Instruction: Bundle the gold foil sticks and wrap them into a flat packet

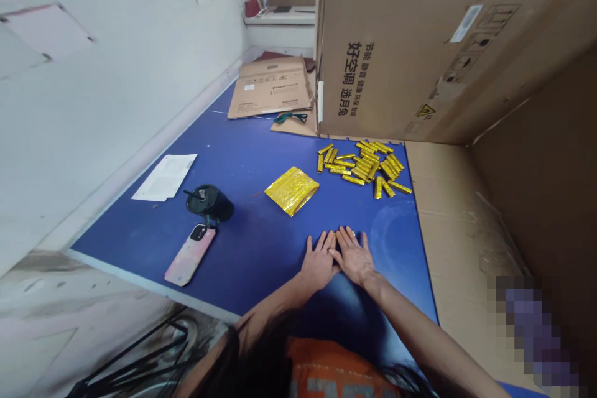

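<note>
Presses the left hand (319,263) and the right hand (357,260) flat near the front of the blue bench (261,249). Has palms down and fingers spread in both grips, side by side, with the right thumb touching the left hand. Has a bit of gold foil (351,234) under the fingertips, with just small yellow edges in sight. Cannot tell its full shape. Wears an orange top (336,370).

Has a loose heap of gold rolls (366,160) at the back right of the bench, some on top of others and a few lying apart. Has a flat gold square (292,191) near the middle, past the left hand and well apart from the rolls.

Has a dark cup (218,204) with a straw standing on the left, and a pink phone (186,260) lying just in front of it, camera side up. Has white paper (165,177) lying flat behind the cup, near the wall (140,62).

Faces a big brown box (396,62) behind the rolls. Has flat card (273,88) farther back on the left, with a green cord (291,117) just in front.
</note>
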Motion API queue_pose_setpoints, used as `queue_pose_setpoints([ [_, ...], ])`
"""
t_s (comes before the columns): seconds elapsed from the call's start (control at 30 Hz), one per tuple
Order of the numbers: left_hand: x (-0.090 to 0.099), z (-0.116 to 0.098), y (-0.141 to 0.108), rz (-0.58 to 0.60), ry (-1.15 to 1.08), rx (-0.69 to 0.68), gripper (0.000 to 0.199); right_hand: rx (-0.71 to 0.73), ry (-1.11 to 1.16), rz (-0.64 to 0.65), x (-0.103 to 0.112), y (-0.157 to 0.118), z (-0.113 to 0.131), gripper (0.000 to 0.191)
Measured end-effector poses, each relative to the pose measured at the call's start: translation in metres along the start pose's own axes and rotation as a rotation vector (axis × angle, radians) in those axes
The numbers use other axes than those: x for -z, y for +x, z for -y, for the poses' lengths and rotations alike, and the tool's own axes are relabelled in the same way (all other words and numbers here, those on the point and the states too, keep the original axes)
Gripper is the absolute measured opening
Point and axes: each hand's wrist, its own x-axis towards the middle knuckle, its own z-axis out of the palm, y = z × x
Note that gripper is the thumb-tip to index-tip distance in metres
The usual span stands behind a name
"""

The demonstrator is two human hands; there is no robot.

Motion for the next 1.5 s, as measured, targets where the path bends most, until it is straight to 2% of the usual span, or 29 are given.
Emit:
queue_pose_setpoints([
  [0.2,-0.002,-0.004,0.002,-0.015,0.015,0.027,0.065,0.021,-0.035,-0.023,-0.012,-0.014,-0.007,0.058],
  [0.37,0.009,-0.005,0.010,0.017,0.041,0.004,0.066,-0.026,-0.035,0.008,-0.026,-0.016,-0.010,0.056],
  [0.47,0.012,-0.008,0.010,0.034,0.073,0.015,0.064,0.016,-0.036,0.016,-0.025,-0.014,-0.017,0.057],
  [0.67,0.002,-0.014,-0.008,0.026,0.066,0.016,0.070,0.085,-0.040,-0.002,-0.013,-0.006,-0.040,0.055],
  [0.8,0.001,-0.014,-0.012,0.038,0.054,0.014,0.068,0.032,-0.024,-0.014,-0.010,-0.003,-0.023,0.060],
  [0.97,0.002,-0.014,-0.010,0.066,0.021,-0.021,0.063,0.094,0.028,0.010,-0.014,-0.007,0.001,0.060],
  [1.27,-0.001,-0.013,-0.011,0.009,0.070,0.012,0.073,-0.041,-0.081,-0.069,-0.029,-0.017,-0.027,0.058],
  [1.5,0.000,-0.011,-0.009,0.039,0.067,0.009,0.071,-0.068,-0.062,-0.090,-0.004,-0.010,-0.021,0.041],
])
